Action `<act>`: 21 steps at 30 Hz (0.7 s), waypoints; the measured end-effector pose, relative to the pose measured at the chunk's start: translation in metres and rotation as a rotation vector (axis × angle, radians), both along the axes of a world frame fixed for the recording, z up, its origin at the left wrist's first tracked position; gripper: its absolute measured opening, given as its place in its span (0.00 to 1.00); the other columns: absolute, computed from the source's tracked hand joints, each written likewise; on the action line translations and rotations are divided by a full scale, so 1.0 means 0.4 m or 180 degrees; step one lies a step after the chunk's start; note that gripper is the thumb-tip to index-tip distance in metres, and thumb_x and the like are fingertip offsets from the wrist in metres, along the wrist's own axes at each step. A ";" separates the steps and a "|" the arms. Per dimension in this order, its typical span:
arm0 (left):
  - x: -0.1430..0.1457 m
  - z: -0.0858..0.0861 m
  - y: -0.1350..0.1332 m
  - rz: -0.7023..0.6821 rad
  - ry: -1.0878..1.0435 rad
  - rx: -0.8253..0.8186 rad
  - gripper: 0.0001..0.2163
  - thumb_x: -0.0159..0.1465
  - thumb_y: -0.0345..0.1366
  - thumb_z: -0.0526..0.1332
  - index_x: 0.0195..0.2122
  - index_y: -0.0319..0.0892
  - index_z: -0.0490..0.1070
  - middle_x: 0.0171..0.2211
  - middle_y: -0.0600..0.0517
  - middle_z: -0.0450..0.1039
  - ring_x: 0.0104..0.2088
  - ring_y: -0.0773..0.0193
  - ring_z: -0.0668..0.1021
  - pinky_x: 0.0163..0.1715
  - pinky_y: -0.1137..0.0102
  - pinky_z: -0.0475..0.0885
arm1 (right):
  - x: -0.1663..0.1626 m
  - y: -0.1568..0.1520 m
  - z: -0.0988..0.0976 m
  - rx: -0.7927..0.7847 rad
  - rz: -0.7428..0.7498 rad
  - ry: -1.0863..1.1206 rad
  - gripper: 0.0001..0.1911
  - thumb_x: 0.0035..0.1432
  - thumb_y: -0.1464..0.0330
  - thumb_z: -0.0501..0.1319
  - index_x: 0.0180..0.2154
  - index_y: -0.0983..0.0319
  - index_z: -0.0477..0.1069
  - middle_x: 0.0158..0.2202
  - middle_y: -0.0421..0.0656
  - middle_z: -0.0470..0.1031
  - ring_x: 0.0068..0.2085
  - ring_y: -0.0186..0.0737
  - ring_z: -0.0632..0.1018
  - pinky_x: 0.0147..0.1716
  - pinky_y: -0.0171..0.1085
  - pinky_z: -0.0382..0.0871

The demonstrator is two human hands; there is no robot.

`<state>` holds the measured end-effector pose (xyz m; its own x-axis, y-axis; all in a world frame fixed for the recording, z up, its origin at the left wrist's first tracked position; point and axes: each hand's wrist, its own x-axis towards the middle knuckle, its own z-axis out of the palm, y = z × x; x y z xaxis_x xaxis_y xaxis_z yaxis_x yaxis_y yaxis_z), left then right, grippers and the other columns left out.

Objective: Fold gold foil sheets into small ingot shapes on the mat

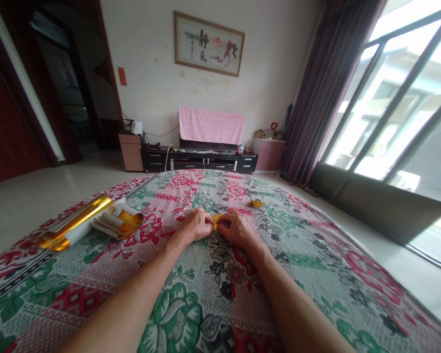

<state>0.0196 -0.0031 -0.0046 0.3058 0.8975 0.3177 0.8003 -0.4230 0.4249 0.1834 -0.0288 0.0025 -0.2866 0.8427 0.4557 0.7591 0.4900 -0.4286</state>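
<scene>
Between my two hands is a small piece of yellow-gold paper (pixel 217 220), mostly covered by the fingers. My left hand (pixel 197 225) pinches its left side, and my right hand (pixel 236 228) grips the right side with thumb and fingertips. Both hands rest low over the flowered cloth (pixel 176 314). Beyond the right hand lies a small folded gold paper piece (pixel 257 203). Off to the left are a shiny gold roll or stack of sheets (pixel 79 219) and a bundle of white and gold folded papers (pixel 119 221).
The flowered cloth spreads over the wide surface under my arms. Across the room stands a black low cabinet (pixel 206 161) with a pink cloth (pixel 211 124) draped over what stands on it. A purple curtain (pixel 312 93) and large windows (pixel 397 113) are on the right.
</scene>
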 end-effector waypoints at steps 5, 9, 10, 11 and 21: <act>-0.004 -0.006 0.008 0.0005 -0.0012 -0.0008 0.10 0.48 0.33 0.57 0.27 0.43 0.77 0.31 0.50 0.75 0.34 0.62 0.75 0.38 0.72 0.69 | -0.002 -0.004 0.005 0.0011 -0.0004 -0.0101 0.08 0.49 0.72 0.57 0.30 0.61 0.74 0.30 0.42 0.69 0.33 0.33 0.70 0.34 0.30 0.62; -0.005 -0.012 0.010 0.0007 -0.0025 -0.0013 0.10 0.48 0.33 0.57 0.28 0.43 0.77 0.31 0.50 0.75 0.35 0.63 0.75 0.37 0.72 0.69 | -0.010 -0.005 -0.001 0.0080 -0.0134 -0.0179 0.07 0.51 0.68 0.57 0.30 0.61 0.74 0.30 0.42 0.69 0.33 0.34 0.70 0.34 0.31 0.62; -0.005 -0.014 0.010 0.0029 -0.0023 0.0000 0.10 0.47 0.32 0.57 0.28 0.42 0.77 0.31 0.50 0.75 0.35 0.63 0.75 0.38 0.72 0.69 | -0.011 -0.005 -0.002 0.0104 -0.0161 -0.0174 0.08 0.51 0.66 0.58 0.31 0.61 0.74 0.30 0.43 0.69 0.33 0.34 0.70 0.35 0.31 0.62; -0.005 -0.015 0.010 0.0054 -0.0025 0.0026 0.10 0.47 0.32 0.57 0.28 0.42 0.77 0.31 0.50 0.75 0.35 0.63 0.75 0.38 0.72 0.69 | -0.013 -0.006 -0.003 0.0103 -0.0167 -0.0181 0.08 0.50 0.65 0.59 0.31 0.61 0.73 0.31 0.43 0.68 0.34 0.34 0.70 0.35 0.32 0.62; -0.009 -0.017 0.000 -0.0047 -0.0130 0.0167 0.08 0.49 0.32 0.58 0.27 0.42 0.77 0.30 0.50 0.74 0.35 0.64 0.74 0.38 0.72 0.70 | 0.000 0.007 0.000 -0.0229 -0.0100 -0.0146 0.09 0.49 0.72 0.58 0.34 0.61 0.74 0.33 0.43 0.69 0.37 0.36 0.69 0.40 0.33 0.62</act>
<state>0.0161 -0.0032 -0.0115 0.3046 0.8749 0.3766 0.7763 -0.4571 0.4340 0.1834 -0.0260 0.0025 -0.2786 0.8817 0.3807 0.7932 0.4348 -0.4263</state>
